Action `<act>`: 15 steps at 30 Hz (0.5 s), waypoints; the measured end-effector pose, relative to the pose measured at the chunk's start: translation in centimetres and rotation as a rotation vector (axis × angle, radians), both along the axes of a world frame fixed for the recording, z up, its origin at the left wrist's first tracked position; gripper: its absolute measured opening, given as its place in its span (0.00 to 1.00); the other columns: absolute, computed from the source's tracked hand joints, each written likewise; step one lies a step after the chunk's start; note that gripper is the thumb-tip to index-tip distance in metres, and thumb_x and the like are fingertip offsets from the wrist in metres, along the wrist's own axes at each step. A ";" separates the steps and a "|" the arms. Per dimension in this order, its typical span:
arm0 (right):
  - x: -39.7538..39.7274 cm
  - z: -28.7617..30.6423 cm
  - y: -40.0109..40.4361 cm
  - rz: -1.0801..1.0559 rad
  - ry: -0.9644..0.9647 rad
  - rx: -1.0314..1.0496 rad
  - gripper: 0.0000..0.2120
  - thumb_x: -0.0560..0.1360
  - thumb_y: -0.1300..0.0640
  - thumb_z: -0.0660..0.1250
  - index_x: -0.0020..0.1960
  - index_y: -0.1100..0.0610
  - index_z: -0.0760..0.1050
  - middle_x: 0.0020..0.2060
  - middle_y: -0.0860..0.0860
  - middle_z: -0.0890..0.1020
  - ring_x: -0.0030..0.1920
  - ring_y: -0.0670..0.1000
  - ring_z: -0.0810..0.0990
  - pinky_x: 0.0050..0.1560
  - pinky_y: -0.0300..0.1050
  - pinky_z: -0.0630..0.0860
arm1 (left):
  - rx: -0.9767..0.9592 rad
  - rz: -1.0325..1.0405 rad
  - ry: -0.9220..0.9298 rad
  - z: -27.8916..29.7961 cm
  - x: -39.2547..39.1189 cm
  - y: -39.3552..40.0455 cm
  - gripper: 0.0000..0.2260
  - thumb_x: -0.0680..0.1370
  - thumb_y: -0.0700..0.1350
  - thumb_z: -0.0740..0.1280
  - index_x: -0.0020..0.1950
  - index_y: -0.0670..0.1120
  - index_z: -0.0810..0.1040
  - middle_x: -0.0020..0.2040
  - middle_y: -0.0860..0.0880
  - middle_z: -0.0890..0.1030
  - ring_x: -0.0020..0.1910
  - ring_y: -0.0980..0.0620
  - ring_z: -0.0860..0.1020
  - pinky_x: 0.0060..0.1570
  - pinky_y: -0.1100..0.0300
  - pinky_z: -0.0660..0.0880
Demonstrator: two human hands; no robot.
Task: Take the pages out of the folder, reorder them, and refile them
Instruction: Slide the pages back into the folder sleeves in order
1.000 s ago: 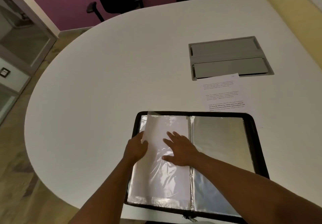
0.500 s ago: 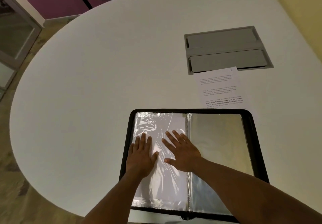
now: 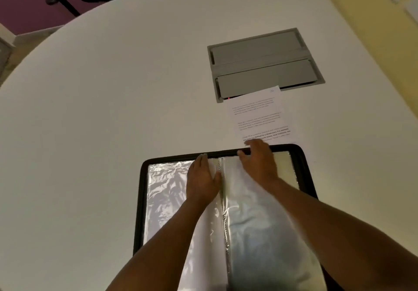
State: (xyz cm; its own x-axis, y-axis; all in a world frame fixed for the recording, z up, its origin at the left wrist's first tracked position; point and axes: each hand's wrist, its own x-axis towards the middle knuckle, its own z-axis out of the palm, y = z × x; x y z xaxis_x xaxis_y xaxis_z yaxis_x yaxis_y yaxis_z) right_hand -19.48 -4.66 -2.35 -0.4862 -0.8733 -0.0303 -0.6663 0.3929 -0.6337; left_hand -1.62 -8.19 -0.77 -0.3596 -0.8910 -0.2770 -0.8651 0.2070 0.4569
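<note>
The black folder (image 3: 302,170) lies open on the round white table (image 3: 101,121), full of shiny, crinkly plastic sleeves (image 3: 167,189). The left hand (image 3: 202,177) rests flat on them. The right hand (image 3: 257,161) lies flat, reaching the folder's top edge, touching a printed page (image 3: 260,114) by a grey hatch (image 3: 262,62).

Your folder (image 3: 300,155) lies open and flat on the table, black-edged, with shiny clear sleeves (image 3: 165,191) on both sides of its ring spine (image 3: 224,200). One printed page (image 3: 260,114) lies face up just beyond the folder's far edge, a little tilted, and its far corner covers part of a grey panel.
</note>
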 end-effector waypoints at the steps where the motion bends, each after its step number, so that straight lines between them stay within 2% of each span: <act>1: -1.9 0.2 -0.4 -0.063 0.001 0.002 0.17 0.75 0.53 0.71 0.59 0.61 0.76 0.55 0.58 0.79 0.58 0.57 0.75 0.58 0.50 0.72 | 0.018 0.010 0.050 0.2 -1.7 -0.6 0.29 0.79 0.51 0.63 0.75 0.39 0.60 0.74 0.41 0.65 0.73 0.44 0.62 0.72 0.54 0.57; 5: -8.7 0.4 -1.8 -0.244 0.023 0.114 0.21 0.74 0.54 0.71 0.63 0.62 0.73 0.58 0.60 0.76 0.60 0.59 0.73 0.58 0.53 0.72 | 0.105 0.054 0.145 0.6 -7.1 -3.1 0.30 0.78 0.49 0.67 0.75 0.40 0.60 0.72 0.41 0.65 0.71 0.43 0.64 0.68 0.54 0.63; 9: -13.1 0.2 -3.1 -0.399 0.000 0.311 0.27 0.73 0.50 0.72 0.65 0.62 0.67 0.61 0.59 0.73 0.62 0.59 0.71 0.57 0.52 0.73 | 0.235 0.210 0.180 0.2 -11.0 -5.3 0.32 0.76 0.49 0.70 0.74 0.40 0.62 0.69 0.41 0.66 0.68 0.43 0.68 0.65 0.53 0.67; 12: -14.4 0.2 -4.2 -0.436 -0.046 0.462 0.34 0.71 0.45 0.73 0.67 0.62 0.63 0.63 0.60 0.69 0.64 0.60 0.69 0.58 0.55 0.73 | 0.295 0.325 0.183 -0.3 -13.3 -6.4 0.32 0.74 0.51 0.72 0.72 0.40 0.63 0.67 0.41 0.67 0.66 0.43 0.69 0.65 0.51 0.69; 15: -15.0 0.1 -5.1 -0.440 -0.067 0.515 0.37 0.71 0.45 0.73 0.69 0.61 0.60 0.65 0.60 0.66 0.65 0.61 0.67 0.58 0.56 0.73 | 0.334 0.416 0.179 -0.5 -15.2 -7.4 0.32 0.72 0.50 0.73 0.70 0.41 0.64 0.66 0.41 0.67 0.65 0.42 0.70 0.64 0.48 0.72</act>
State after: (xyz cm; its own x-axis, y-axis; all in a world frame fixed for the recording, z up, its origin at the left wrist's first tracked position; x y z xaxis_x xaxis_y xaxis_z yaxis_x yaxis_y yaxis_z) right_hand -34.48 -9.76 -2.26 -0.7754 -0.4609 -0.4316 -0.3413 0.8810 -0.3276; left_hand -16.81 -15.58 -1.32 -0.0640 -0.8421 -0.5356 -0.7461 -0.3160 0.5860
